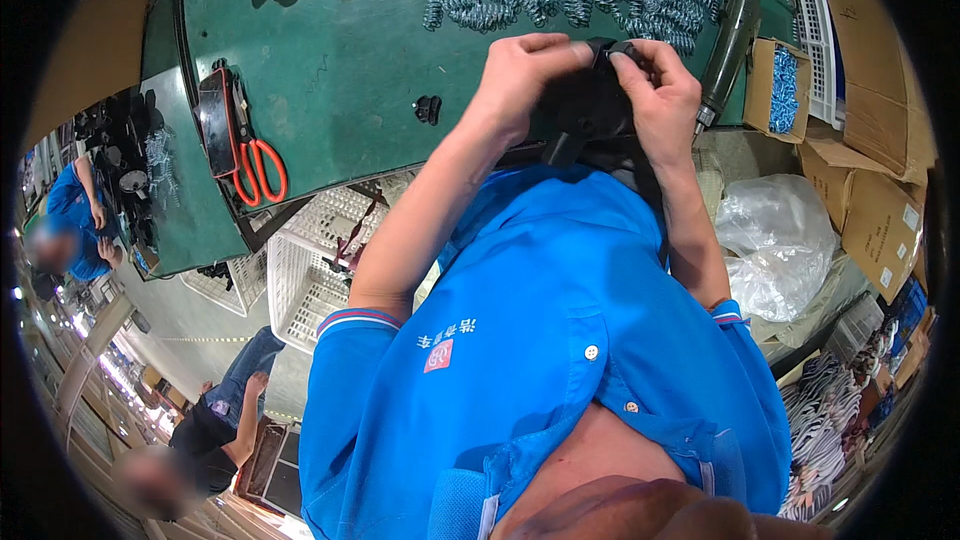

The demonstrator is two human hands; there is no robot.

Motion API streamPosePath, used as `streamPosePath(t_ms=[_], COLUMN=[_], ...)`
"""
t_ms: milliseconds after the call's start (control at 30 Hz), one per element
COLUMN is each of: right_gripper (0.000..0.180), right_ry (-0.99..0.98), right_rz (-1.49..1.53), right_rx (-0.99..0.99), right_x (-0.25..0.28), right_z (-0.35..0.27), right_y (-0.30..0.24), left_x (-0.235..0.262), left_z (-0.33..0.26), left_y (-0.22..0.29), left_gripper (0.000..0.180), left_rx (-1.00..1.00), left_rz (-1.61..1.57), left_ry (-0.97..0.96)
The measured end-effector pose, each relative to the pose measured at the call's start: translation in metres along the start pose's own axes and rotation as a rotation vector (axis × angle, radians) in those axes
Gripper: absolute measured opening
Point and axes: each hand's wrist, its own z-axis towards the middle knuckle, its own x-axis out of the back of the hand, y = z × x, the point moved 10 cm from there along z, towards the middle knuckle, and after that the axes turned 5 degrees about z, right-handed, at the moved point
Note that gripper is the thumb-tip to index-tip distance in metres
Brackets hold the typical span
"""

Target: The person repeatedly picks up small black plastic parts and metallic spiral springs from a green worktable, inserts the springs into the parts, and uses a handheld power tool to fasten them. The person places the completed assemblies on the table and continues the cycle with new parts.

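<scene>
Both hands gripping black part, screw box

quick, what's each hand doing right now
Left hand: closed on the black part.
Right hand: closed on the same black part, fingertips pinching its top edge.

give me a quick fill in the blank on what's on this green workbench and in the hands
1. Both hands, left hand and right hand, hold a ____ plastic part.
2. The scissors on the bench have ____ handles.
3. The heap at the bench's far edge is made of metal ____.
4. The small cardboard box holds ____ screws.

Missing words: black; orange; springs; blue
</scene>
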Motion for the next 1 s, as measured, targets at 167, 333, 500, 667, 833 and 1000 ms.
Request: streamPosePath(t_ms=[167,333,500,667,833,1000], right_gripper=[0.016,0.019,0.019,0.019,0.02,0.019], right_ry=[-0.088,-0.173,-0.249,-0.363,-0.321,-0.409], right_rz=[0.233,0.219,-0.129,-0.186,0.154,-0.077], right_rx=[-0.025,-0.026,0.306,0.334,-0.194,0.19], right_x=[-0.007,-0.016,-0.019,-0.032,-0.032,-0.049], right_z=[-0.009,-0.019,-0.018,-0.018,-0.03,-0.028], right_y=[-0.022,-0.031,-0.073,-0.085,-0.047,-0.048], left_x=[-0.02,-0.03,-0.02,-0.004,0.003,0.009], left_z=[-0.023,-0.051,-0.052,-0.054,-0.062,-0.058], left_y=[-0.037,-0.031,-0.024,-0.016,-0.01,-0.023], left_gripper=[0.027,0.03,0.03,0.029,0.027,0.018], left_rx=[0.239,0.061,-0.051,-0.134,-0.138,-0.23], left_rz=[-0.675,-0.645,-0.587,-0.356,-0.183,-0.485], left_ry=[-0.34,-0.308,-0.292,-0.184,-0.168,-0.172])
